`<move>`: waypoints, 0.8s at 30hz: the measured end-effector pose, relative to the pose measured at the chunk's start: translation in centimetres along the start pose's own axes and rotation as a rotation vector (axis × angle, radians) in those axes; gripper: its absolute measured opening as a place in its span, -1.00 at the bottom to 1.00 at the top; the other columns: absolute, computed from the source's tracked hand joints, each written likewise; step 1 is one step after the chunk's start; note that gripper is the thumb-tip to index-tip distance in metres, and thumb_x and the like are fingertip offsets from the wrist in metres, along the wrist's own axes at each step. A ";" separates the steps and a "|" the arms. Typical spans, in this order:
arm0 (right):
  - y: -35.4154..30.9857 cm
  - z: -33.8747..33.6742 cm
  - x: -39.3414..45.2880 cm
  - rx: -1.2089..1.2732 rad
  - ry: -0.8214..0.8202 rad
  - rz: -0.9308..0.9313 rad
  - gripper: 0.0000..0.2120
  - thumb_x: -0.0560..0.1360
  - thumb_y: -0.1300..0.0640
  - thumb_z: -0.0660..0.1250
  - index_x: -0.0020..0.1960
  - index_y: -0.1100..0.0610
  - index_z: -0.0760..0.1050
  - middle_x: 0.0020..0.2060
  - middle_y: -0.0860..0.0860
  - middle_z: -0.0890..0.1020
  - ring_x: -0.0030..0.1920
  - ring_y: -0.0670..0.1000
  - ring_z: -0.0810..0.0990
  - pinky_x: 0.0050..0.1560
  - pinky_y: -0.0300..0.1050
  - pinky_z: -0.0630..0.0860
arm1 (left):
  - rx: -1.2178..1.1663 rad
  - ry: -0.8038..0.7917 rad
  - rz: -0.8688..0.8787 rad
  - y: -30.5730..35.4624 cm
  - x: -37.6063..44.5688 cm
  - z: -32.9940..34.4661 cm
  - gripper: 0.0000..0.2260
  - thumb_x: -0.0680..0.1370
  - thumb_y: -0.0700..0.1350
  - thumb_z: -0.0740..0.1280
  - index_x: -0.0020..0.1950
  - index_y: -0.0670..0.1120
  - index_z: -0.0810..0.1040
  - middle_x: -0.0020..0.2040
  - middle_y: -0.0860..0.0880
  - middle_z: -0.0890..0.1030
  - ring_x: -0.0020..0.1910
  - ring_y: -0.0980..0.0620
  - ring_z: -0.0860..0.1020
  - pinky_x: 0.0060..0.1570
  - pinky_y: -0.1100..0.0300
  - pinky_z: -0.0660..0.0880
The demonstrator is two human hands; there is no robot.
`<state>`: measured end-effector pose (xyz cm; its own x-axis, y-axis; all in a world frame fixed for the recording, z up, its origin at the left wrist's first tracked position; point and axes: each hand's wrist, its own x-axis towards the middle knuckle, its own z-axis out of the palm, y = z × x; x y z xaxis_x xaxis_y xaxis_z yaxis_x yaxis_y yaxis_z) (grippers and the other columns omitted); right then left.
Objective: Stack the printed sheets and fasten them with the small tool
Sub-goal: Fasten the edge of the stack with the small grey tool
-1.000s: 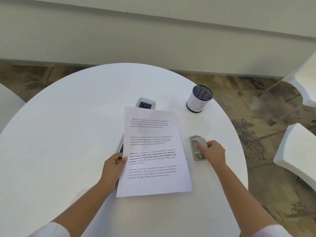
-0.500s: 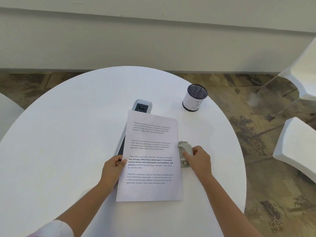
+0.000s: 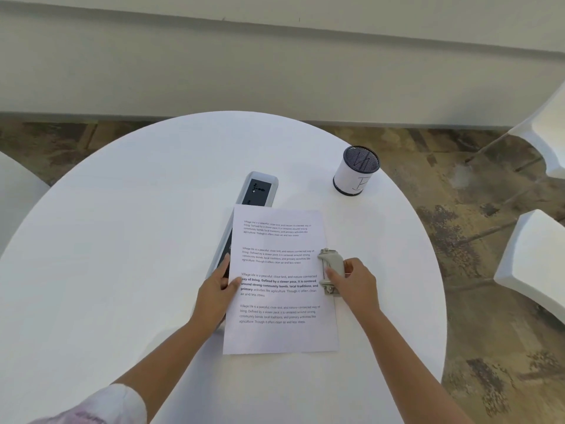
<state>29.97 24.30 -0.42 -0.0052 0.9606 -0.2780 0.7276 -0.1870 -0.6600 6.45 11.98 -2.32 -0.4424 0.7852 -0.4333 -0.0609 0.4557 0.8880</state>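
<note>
Fastening step under way: left hand (image 3: 215, 293) pinching the printed sheets (image 3: 279, 281) at their left edge, flat on the round desk (image 3: 122, 255); right hand (image 3: 356, 283) gripping the small grey fastening tool (image 3: 331, 269), touching the stack's right edge. Next, probably: sliding the edge into the tool's mouth, pressing down. Count: one tool, one power strip (image 3: 255, 197) partly under the sheets, one mesh pen cup (image 3: 356, 171); number of sheets, cannot tell.
</note>
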 end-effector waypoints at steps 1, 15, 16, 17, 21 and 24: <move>0.0 0.0 0.1 0.001 -0.011 0.001 -0.75 0.40 0.00 0.40 -0.11 0.13 0.42 -0.22 0.00 0.55 -0.24 -0.01 0.50 -0.33 -0.21 0.40 | 0.021 -0.006 0.007 0.0 0.1 0.0 -0.49 0.56 -0.15 0.27 0.46 0.14 0.21 -0.12 -0.17 0.67 -0.08 -0.07 0.64 0.01 0.08 0.55; -1.5 -0.5 2.3 0.006 0.054 -0.077 -0.62 0.54 -0.11 0.19 0.20 0.14 0.39 0.14 0.06 0.54 0.22 0.08 0.44 0.13 -0.02 0.39 | 0.161 -0.003 0.042 -0.2 0.4 -0.2 -0.50 0.59 -0.04 0.21 0.49 0.13 0.11 -0.09 -0.32 0.58 -0.11 -0.13 0.58 -0.06 0.07 0.52; -1.9 -0.3 2.7 -0.004 0.059 -0.105 -0.65 0.56 -0.08 0.16 0.20 0.15 0.39 0.16 0.06 0.54 0.23 0.09 0.43 0.15 -0.01 0.38 | 0.163 -0.005 0.045 -0.2 0.4 -0.2 -0.51 0.59 -0.04 0.21 0.49 0.13 0.12 -0.11 -0.27 0.58 -0.08 -0.13 0.58 -0.05 0.07 0.52; -2.4 -0.1 3.1 -0.022 0.063 -0.132 -0.67 0.57 -0.05 0.14 0.20 0.15 0.40 0.16 0.07 0.53 0.24 0.10 0.42 0.16 0.00 0.37 | 0.161 -0.008 0.047 -0.2 0.4 -0.2 -0.52 0.59 -0.03 0.20 0.48 0.13 0.13 -0.11 -0.19 0.57 -0.07 -0.12 0.58 -0.04 0.07 0.53; -3.9 1.0 4.4 -0.120 0.068 -0.216 -0.68 0.60 0.00 0.08 0.21 0.17 0.39 0.17 0.12 0.52 0.24 0.14 0.38 0.11 -0.01 0.35 | 0.155 0.001 0.049 0.1 0.2 0.1 -0.54 0.60 -0.07 0.18 0.48 0.12 0.17 -0.11 -0.02 0.49 -0.11 -0.03 0.53 0.02 -0.01 0.52; -4.2 2.2 4.6 -0.205 0.044 -0.268 -0.63 0.60 -0.02 0.07 0.29 0.18 0.36 0.23 0.12 0.49 0.31 0.12 0.34 0.22 -0.01 0.32 | 0.172 0.011 0.057 0.2 0.0 0.3 -0.54 0.61 -0.07 0.17 0.48 0.12 0.14 -0.10 -0.06 0.54 -0.05 -0.12 0.57 0.05 -0.02 0.51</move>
<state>25.35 29.07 -0.46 -0.1886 0.9788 -0.0799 0.8271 0.1144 -0.5503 6.69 12.21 -2.14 -0.4510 0.8074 -0.3804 0.1177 0.4763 0.8714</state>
